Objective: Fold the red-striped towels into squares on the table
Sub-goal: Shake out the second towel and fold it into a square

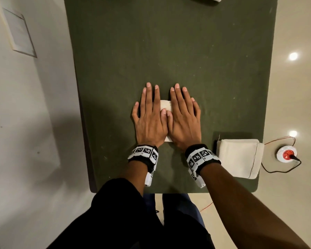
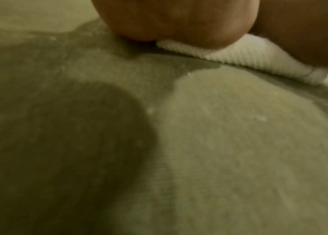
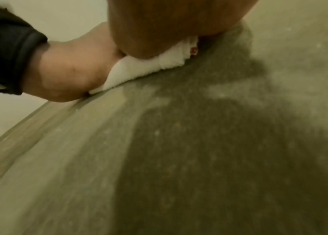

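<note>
The folded towel point(image 1: 166, 106) is being pressed flat on the green worktop point(image 1: 169, 51) directly beneath both spread grips, left hand point(image 1: 149, 119) and right hand point(image 1: 184, 121) equally near, side by side over it

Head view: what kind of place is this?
Probably an indoor room set up for recording: a green-covered table on glossy tiled floor, marker wristbands, a corded red-and-white device on the floor.
</note>
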The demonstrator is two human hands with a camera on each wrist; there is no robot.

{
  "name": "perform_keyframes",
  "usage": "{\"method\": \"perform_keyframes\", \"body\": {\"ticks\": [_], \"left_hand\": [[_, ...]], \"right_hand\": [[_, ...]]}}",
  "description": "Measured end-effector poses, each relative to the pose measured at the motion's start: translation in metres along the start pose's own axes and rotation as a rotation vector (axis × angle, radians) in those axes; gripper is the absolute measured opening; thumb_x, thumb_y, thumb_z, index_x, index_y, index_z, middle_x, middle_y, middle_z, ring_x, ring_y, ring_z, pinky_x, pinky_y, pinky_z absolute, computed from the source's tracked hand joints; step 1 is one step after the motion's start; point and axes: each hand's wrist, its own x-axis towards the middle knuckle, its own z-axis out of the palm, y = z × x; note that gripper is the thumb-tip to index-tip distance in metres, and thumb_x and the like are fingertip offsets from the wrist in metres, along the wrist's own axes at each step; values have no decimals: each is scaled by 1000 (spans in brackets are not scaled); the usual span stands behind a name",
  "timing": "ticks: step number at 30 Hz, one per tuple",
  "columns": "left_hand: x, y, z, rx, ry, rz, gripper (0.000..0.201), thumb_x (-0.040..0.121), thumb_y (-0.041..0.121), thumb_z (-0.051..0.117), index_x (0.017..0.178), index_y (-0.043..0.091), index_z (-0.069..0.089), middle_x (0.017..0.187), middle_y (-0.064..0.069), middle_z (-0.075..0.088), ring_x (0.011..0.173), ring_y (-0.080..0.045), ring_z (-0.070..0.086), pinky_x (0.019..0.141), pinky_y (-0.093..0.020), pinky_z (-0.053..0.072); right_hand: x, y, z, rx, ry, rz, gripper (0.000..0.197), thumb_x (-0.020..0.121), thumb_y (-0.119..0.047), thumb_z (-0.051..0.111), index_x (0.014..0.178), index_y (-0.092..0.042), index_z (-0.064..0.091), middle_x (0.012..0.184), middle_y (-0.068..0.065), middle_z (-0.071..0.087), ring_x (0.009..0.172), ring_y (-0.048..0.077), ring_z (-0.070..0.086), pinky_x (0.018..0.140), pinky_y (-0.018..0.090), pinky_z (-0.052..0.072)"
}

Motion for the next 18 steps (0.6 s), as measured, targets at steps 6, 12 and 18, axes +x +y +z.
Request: {"method": "perform_keyframes", "body": {"ticks": [6, 12, 18], "left_hand": [[-5, 3, -16, 33, -64, 44, 67, 107, 38, 28, 167, 22, 0, 175, -2, -5, 161, -13, 0, 124, -49, 22], [-45, -18, -43, -321, 130, -408, 60, 102, 41, 52, 155, 16, 39, 144, -10, 54, 136, -29, 47, 107, -49, 35], [-70, -1, -30, -755, -41, -643, 33, 90, 32, 75, 111, 8, 66, 87, -7, 68, 84, -29, 65, 76, -32, 45]], "right_hand": [[-5, -4, -12, 12, -37, -30, 63, 110, -37, 32, 167, -15, 16, 176, 1, 8, 162, 17, 6, 127, 44, 19], [-39, 16, -41, 399, 124, 283, 53, 104, -38, 46, 146, -5, 46, 139, 17, 56, 128, 37, 53, 106, 46, 41], [-64, 0, -31, 620, -92, 472, 48, 101, -42, 63, 124, 0, 59, 111, 19, 72, 104, 39, 67, 77, 35, 42]]}}
